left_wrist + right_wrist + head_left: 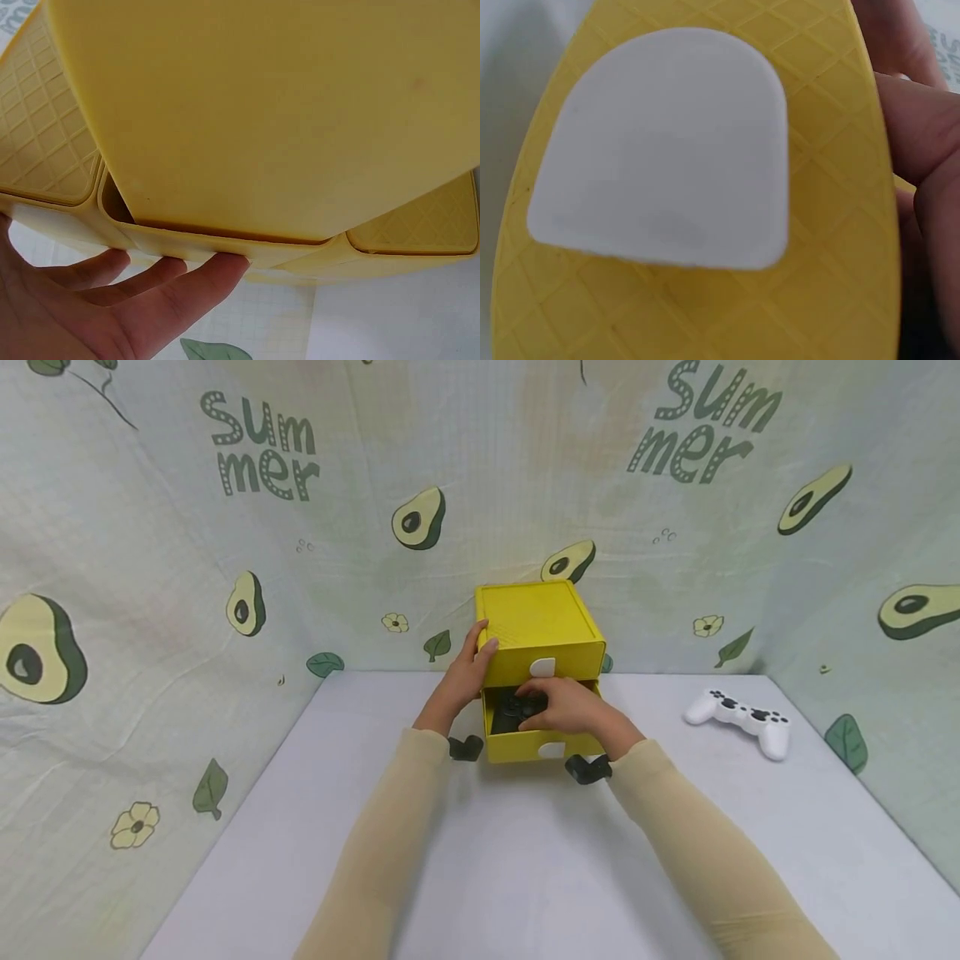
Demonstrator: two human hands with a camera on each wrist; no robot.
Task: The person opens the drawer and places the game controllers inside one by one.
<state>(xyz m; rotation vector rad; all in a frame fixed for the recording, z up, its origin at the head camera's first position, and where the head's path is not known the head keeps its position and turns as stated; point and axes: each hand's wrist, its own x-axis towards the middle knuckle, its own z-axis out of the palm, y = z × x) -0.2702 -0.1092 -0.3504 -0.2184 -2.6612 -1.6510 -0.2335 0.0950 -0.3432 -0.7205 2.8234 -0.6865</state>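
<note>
A small yellow drawer box [540, 614] stands at the back middle of the table, its lower drawer [517, 748] pulled out. My left hand [462, 677] rests against the box's left side, fingers extended along the wall beside the drawer's side panel [247, 112] in the left wrist view. Reaching over the drawer front, my right hand [566, 706] curls thumb and fingers around a black game controller [514, 707] inside. The right wrist view shows the white drawer handle [667, 150] close up, with my thumb [922, 131] behind the front; the controller is mostly hidden there.
A white game controller [738, 720] lies on the white table [525, 860] at the right. A cloth backdrop [480, 460] with avocado prints hangs behind the box and along both sides.
</note>
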